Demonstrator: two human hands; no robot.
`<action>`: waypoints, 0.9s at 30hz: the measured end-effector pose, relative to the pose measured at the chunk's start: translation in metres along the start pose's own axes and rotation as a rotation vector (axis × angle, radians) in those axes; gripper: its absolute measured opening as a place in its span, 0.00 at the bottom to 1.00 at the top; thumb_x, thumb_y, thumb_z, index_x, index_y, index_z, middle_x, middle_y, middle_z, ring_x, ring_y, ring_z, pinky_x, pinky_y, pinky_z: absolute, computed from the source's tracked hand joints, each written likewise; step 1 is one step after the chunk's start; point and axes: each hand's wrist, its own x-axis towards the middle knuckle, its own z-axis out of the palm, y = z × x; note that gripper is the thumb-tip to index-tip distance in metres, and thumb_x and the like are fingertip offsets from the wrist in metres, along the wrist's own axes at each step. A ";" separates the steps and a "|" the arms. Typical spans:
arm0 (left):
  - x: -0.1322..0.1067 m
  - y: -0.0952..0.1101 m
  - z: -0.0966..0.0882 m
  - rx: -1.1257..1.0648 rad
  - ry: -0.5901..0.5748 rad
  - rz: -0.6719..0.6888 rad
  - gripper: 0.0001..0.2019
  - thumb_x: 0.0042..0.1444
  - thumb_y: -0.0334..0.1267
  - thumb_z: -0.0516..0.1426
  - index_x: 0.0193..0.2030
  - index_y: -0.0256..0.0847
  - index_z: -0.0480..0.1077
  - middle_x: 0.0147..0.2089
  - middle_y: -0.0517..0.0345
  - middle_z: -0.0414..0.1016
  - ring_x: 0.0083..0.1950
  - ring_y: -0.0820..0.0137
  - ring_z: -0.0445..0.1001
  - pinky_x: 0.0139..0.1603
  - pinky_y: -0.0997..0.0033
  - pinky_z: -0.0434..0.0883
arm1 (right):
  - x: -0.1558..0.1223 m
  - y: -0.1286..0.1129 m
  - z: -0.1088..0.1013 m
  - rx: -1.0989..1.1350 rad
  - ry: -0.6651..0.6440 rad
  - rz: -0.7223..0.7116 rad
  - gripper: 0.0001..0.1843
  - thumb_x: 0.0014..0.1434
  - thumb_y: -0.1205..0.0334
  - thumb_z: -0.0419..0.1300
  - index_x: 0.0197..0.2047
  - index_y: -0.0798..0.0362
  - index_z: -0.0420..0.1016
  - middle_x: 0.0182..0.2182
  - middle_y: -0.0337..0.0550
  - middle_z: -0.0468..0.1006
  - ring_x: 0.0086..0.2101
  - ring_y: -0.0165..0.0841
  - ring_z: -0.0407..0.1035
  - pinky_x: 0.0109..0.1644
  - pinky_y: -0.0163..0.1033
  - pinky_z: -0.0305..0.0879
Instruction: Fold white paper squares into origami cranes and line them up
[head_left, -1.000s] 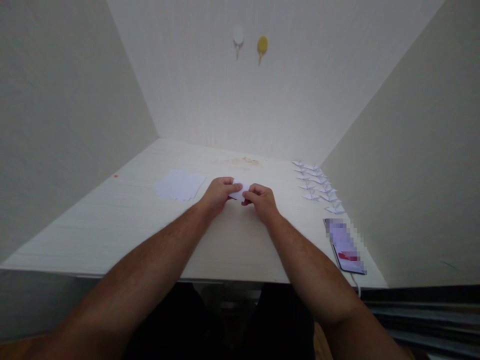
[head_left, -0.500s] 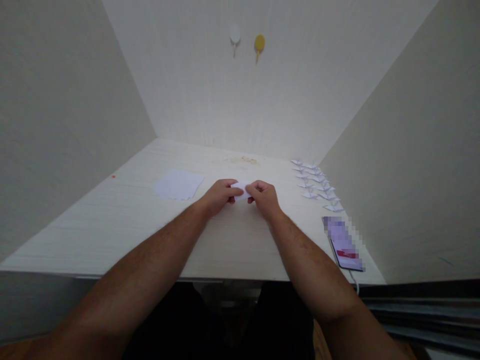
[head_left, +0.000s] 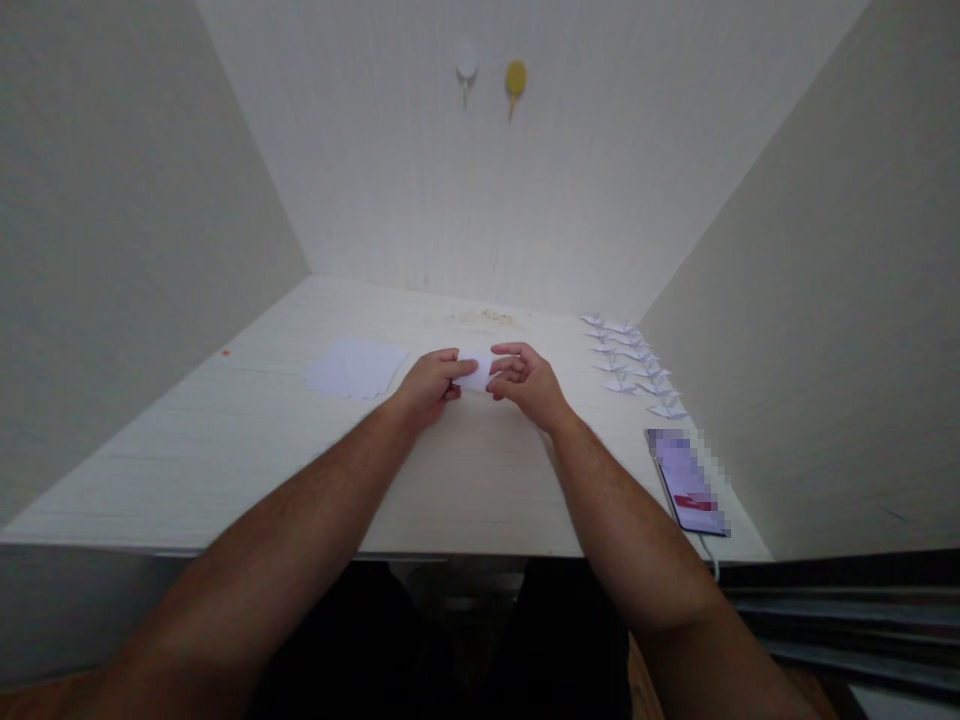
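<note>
A small white piece of folded paper point(head_left: 475, 378) is held up over the middle of the table. My left hand point(head_left: 433, 385) pinches its left side, with the thumb on top and the fingers behind. At the paper's right edge is my right hand point(head_left: 529, 380), its index finger stretched out and its thumb apart from it near the lower corner. Whether the right fingertips touch the paper is hard to make out. To the left of my hands lies a loose stack of white paper sheets point(head_left: 356, 368).
Several folded white paper cranes point(head_left: 619, 387) stand in rows at the right. Nearer me lies a phone point(head_left: 686, 485) with a cable, its screen partly blurred. Walls enclose the white table point(head_left: 247, 450) on three sides. A white hook point(head_left: 466, 65) and a yellow hook point(head_left: 515, 78) are on the back wall.
My right hand has loosened its pinch, and its fingers have spread at the paper's right edge. More of the paper shows now. My left hand keeps its hold.
</note>
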 end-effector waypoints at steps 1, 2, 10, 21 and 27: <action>0.001 0.000 -0.001 -0.037 0.004 -0.001 0.13 0.38 0.38 0.67 0.25 0.38 0.67 0.24 0.61 0.66 0.22 0.78 0.61 0.18 0.78 0.49 | 0.000 0.001 0.000 0.018 -0.024 0.006 0.32 0.36 0.61 0.72 0.46 0.49 0.68 0.31 0.32 0.77 0.26 0.26 0.72 0.30 0.34 0.71; 0.002 0.000 -0.001 -0.066 0.000 -0.003 0.13 0.38 0.37 0.67 0.25 0.37 0.67 0.24 0.61 0.65 0.22 0.79 0.60 0.17 0.78 0.48 | 0.000 0.002 0.000 0.030 -0.042 0.014 0.33 0.35 0.62 0.73 0.46 0.49 0.68 0.32 0.33 0.77 0.26 0.27 0.73 0.30 0.34 0.71; -0.001 0.001 -0.002 -0.220 -0.111 -0.069 0.13 0.38 0.37 0.68 0.26 0.35 0.69 0.23 0.61 0.63 0.22 0.80 0.58 0.17 0.80 0.50 | -0.003 0.001 0.003 0.087 -0.075 0.050 0.28 0.35 0.62 0.74 0.41 0.51 0.70 0.28 0.32 0.78 0.28 0.31 0.77 0.31 0.36 0.73; -0.005 0.003 -0.003 -0.273 -0.227 -0.091 0.14 0.39 0.37 0.68 0.27 0.33 0.69 0.21 0.62 0.61 0.21 0.81 0.57 0.17 0.81 0.49 | -0.007 -0.007 0.003 0.118 -0.113 0.069 0.25 0.36 0.61 0.74 0.39 0.52 0.72 0.29 0.34 0.79 0.28 0.32 0.78 0.34 0.38 0.75; -0.005 0.001 -0.003 -0.284 -0.298 -0.079 0.16 0.40 0.40 0.69 0.27 0.34 0.68 0.19 0.64 0.58 0.20 0.81 0.56 0.17 0.82 0.50 | -0.005 -0.004 0.001 0.118 -0.150 0.023 0.25 0.39 0.62 0.74 0.40 0.51 0.71 0.29 0.34 0.79 0.28 0.32 0.77 0.33 0.38 0.75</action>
